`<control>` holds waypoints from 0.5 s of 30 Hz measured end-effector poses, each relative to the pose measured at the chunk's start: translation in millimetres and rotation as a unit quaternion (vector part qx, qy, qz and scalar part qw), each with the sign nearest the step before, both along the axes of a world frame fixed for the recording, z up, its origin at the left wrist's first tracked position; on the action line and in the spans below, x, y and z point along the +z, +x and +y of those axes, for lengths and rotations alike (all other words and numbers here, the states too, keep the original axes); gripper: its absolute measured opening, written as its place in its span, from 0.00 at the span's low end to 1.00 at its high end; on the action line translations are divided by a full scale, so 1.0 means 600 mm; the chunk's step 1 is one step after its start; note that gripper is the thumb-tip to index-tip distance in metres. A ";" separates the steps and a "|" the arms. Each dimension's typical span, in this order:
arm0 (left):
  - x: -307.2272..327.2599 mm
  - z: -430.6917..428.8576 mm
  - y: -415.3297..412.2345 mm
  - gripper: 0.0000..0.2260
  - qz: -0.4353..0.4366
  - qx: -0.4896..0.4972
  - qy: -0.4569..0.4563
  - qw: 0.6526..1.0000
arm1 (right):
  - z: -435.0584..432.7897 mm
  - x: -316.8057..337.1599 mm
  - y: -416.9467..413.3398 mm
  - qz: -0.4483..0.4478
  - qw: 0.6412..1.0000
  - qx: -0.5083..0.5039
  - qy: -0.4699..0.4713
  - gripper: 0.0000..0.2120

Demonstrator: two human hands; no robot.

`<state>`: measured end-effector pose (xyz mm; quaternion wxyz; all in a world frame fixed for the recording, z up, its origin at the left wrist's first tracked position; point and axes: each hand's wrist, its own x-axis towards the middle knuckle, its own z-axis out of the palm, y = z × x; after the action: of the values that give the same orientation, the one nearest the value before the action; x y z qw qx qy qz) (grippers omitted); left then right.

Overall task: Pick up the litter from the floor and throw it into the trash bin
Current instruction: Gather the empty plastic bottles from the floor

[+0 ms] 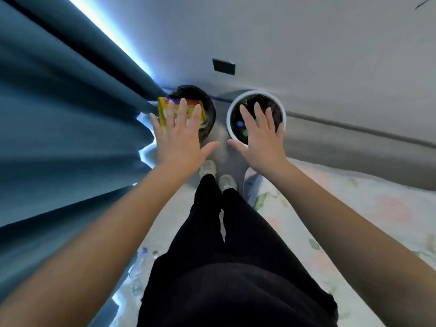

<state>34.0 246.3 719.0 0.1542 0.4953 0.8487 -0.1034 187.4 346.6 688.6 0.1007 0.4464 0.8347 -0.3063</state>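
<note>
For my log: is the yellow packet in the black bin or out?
At its mouth: yellow packet overlaps black bin rim, under open left hand; depth unclear.

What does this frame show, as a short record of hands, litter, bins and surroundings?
left hand: open, fingers spread, over the black bin
right hand: open, fingers spread, over the white bin
packet: yellow, at the black bin's mouth, partly behind the left fingers; contact cannot be told
black bin: against the curtain
white bin: dark liner, right of the black bin
curtain: blue, on the left
bed: on the right
</note>
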 end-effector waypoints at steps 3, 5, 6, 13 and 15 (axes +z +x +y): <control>0.067 -0.071 0.019 0.39 0.015 0.086 0.020 0.996 | -0.039 0.070 -0.013 0.026 0.997 0.069 0.032 0.38; 0.092 -0.123 0.032 0.39 0.028 0.150 0.039 0.987 | -0.062 0.102 -0.023 0.040 0.990 0.122 0.053 0.38; 0.101 -0.149 0.039 0.39 0.033 0.184 0.047 0.981 | -0.073 0.115 -0.028 0.045 0.986 0.148 0.056 0.38; 0.141 -0.326 0.104 0.37 0.031 0.413 0.102 0.905 | -0.160 0.173 -0.071 0.070 0.947 0.310 0.043 0.38; 0.146 -0.365 0.121 0.37 0.025 0.464 0.107 0.879 | -0.189 0.181 -0.089 0.076 0.928 0.361 0.049 0.39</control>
<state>106.4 27.4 806.4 0.1092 0.0551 0.9907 0.0592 134.0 233.0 797.3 0.1185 0.0951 0.9587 -0.2406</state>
